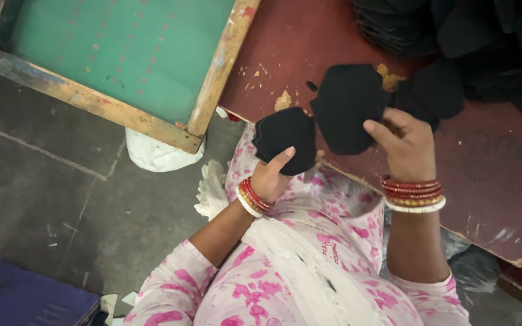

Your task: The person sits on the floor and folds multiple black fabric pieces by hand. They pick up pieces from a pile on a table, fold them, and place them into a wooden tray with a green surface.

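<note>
**Two black cut pieces, one in each hand**

Held up over the near edge of a dark red worktable [490, 175], above the lap. Left hand [271, 175] closed on the smaller black piece [285, 137], thumb laid up across its face, fingers hidden behind. Right hand [405, 148] pinched shut on the lower right edge of the larger black piece [350, 105], thumb in front, remaining fingers behind. Edges of the two pieces close together, perhaps touching; could not tell for sure.

Judged light and thin: each carried by one hand at the rim alone. Looked matte and felt-like, flat without drooping, so probably soft yet with some body, unlikely to slip or break. Best taken at the outer edge, thumb against fingers.

Behind, more black pieces [484, 42] heaped on the table's far right. At left, a green screen in a wooden frame [219, 66], with white cloth [155, 151] bunched under its corner.
</note>
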